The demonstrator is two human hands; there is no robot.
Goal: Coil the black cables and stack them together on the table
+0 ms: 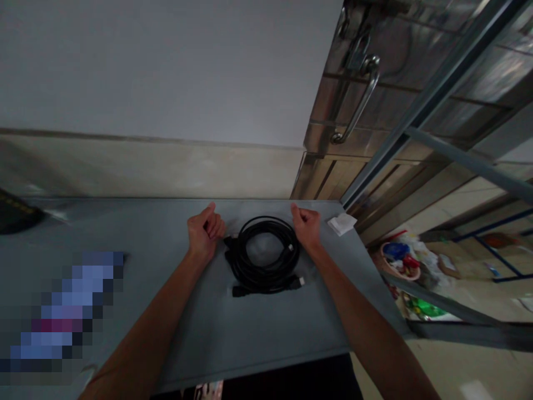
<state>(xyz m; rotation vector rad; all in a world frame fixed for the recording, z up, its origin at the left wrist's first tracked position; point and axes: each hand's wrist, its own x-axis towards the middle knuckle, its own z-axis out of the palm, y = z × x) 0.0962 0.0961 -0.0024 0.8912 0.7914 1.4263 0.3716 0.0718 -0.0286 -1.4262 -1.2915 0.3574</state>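
A coil of black cable [245,272] with several connector plugs lies flat on the grey table [266,325]. To its left my left hand [204,230] rests in a loose fist, thumb up, with nothing visible in it. My right hand [307,226] is likewise curled into a fist at the coil's right edge, thumb raised, and I see nothing held there. The right fist is very close to the cable; whether it touches cannot be made out. Plug ends stick out at the coil's left side and lower right.
A folded white paper [342,223] lies near the table's right corner. On the left are a blurred-out object [69,305] and a dark item [16,214]. A metal frame [408,133] rises at the right, with a basket [400,260] of clutter beyond. A wall backs the table.
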